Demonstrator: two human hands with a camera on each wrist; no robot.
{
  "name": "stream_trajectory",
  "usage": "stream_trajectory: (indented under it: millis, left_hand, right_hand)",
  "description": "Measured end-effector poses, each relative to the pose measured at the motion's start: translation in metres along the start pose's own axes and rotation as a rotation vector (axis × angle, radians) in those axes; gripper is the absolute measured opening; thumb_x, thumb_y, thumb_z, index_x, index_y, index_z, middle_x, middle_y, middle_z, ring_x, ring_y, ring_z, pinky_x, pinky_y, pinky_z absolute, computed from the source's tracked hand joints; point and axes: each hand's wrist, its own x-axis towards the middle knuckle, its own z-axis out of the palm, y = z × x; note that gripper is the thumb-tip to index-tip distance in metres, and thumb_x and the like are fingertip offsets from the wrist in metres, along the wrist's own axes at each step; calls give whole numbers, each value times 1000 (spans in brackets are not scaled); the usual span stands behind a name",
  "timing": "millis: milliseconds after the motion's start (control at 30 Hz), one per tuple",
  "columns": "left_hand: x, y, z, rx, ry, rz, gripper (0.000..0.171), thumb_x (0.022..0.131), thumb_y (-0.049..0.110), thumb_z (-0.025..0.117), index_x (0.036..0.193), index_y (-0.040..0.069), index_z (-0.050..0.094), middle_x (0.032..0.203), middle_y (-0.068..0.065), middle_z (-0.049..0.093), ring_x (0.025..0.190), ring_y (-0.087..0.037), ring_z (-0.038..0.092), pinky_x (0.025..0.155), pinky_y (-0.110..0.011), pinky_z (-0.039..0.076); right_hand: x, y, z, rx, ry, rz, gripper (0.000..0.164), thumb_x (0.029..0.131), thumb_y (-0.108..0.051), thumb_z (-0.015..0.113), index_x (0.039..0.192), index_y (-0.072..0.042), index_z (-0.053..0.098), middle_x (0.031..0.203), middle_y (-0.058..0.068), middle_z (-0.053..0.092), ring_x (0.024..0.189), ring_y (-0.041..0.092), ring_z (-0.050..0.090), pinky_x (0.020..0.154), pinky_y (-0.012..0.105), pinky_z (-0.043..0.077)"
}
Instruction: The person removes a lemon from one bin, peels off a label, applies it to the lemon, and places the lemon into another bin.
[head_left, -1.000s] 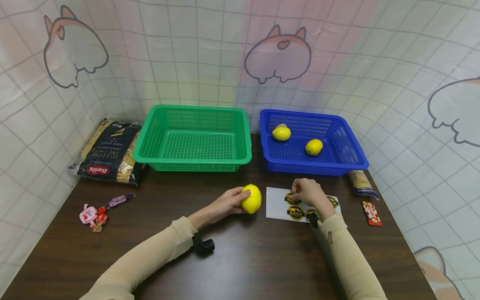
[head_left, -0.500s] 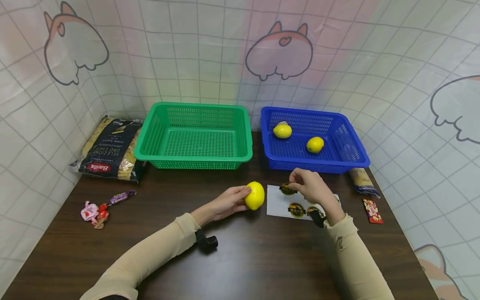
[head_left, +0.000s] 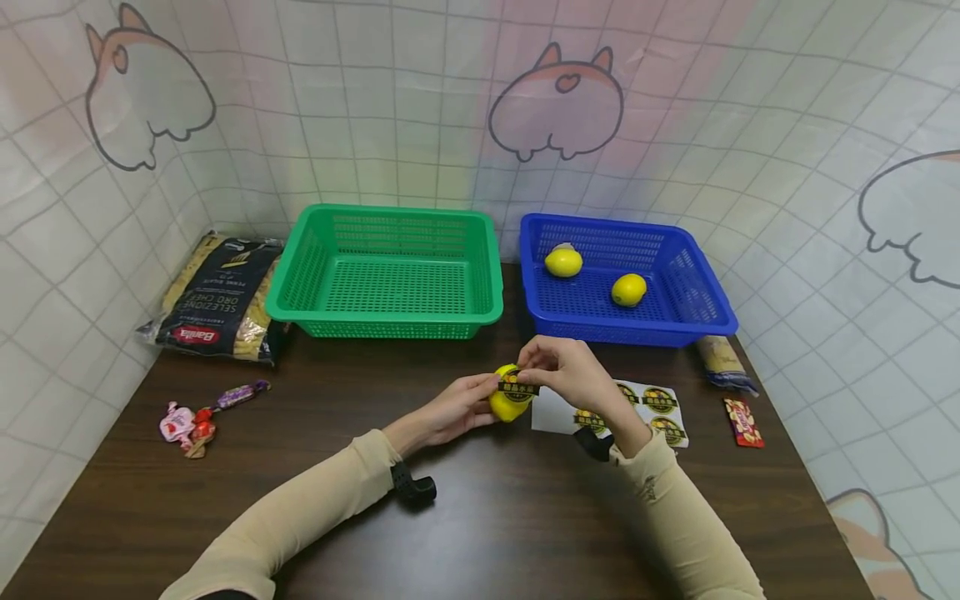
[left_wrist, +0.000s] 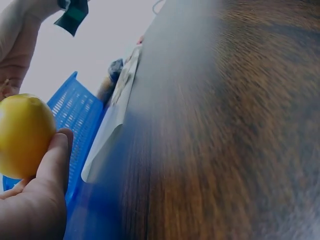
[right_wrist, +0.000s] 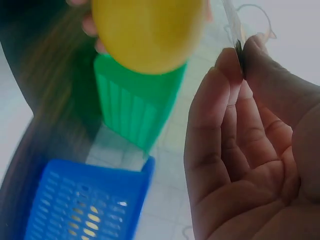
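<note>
My left hand (head_left: 455, 410) grips a yellow lemon (head_left: 507, 407) above the table, thumb and fingers on its left side. Between thumb and forefinger my right hand (head_left: 573, 377) pinches a black and gold round sticker (head_left: 517, 386) by its edge. In the head view the sticker overlaps the lemon's upper front; the right wrist view shows the pinched sticker (right_wrist: 239, 52) edge-on, apart from the lemon (right_wrist: 147, 30). Under the right hand lies a white sticker sheet (head_left: 551, 412) with several similar stickers on it, partly hidden by that hand and wrist.
A green basket (head_left: 386, 318) stands at the back. To its right a blue basket (head_left: 626, 331) holds two lemons. At the left lie a pasta bag (head_left: 217, 296) and wrapped candies (head_left: 187, 427). A red packet (head_left: 742, 422) and another bag (head_left: 723, 364) lie at the right.
My right hand has peeled the sticker off the sheet's upper left and carried it left to the lemon. The left hand still holds the lemon in nearly the same place.
</note>
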Motion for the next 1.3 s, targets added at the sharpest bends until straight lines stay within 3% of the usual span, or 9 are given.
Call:
stream_trajectory:
  millis: [133,433,667,833,933,1100,1200,1300]
  left_hand:
    - [0,0,0,-28,16,-2,54,109,35,35,152,2,31,156,-23,36,132,-24,51,120,-53,33]
    - [-2,-1,3,-54,84,26,53,109,35,37,151,4,31,153,-21,38,129,-23,53,118,-51,36]
    - [-4,3,6,-83,105,57,59,108,39,36,153,3,25,156,-24,32,145,-38,38,121,-54,31]
    - [-6,2,7,-2,95,102,50,108,27,43,150,2,32,150,-22,41,134,-26,51,118,-51,38]
    - [-7,2,7,4,98,132,51,107,29,45,149,3,33,145,-17,45,127,-18,55,116,-47,43]
    - [-9,5,8,-4,80,206,59,104,36,51,150,5,33,140,-13,49,122,-14,58,111,-39,48]
    - [-11,6,7,-1,53,227,61,103,35,52,152,6,31,141,-13,49,120,-12,59,108,-33,51]
    - [-13,7,6,1,31,239,60,103,33,51,153,5,30,144,-17,48,119,-11,60,104,-29,53]
  right_hand:
    - [1,2,10,-41,31,-3,11,87,-17,77,93,-13,69,85,4,75,70,9,67,64,22,56]
    - [0,4,27,-168,208,-65,13,83,-18,80,90,-14,70,83,2,76,72,11,69,64,23,57]
    - [2,8,37,-160,268,-74,16,82,-19,81,91,-13,70,83,2,74,73,11,68,63,22,56]
    - [0,11,43,-160,344,-84,22,81,-22,82,95,-10,69,84,4,70,71,12,64,62,24,55]
    - [-2,13,45,-61,302,-12,31,85,-27,79,108,-10,66,92,8,69,78,17,66,66,27,57]
    - [-5,15,44,183,84,163,50,94,-37,69,136,-15,54,117,14,67,98,24,67,75,26,56]
    - [-4,18,42,321,-9,175,52,96,-33,66,142,-13,50,125,19,65,102,23,67,81,29,59]
    - [-4,21,38,453,-44,164,52,96,-26,67,142,-10,51,121,18,67,100,16,68,85,36,61]
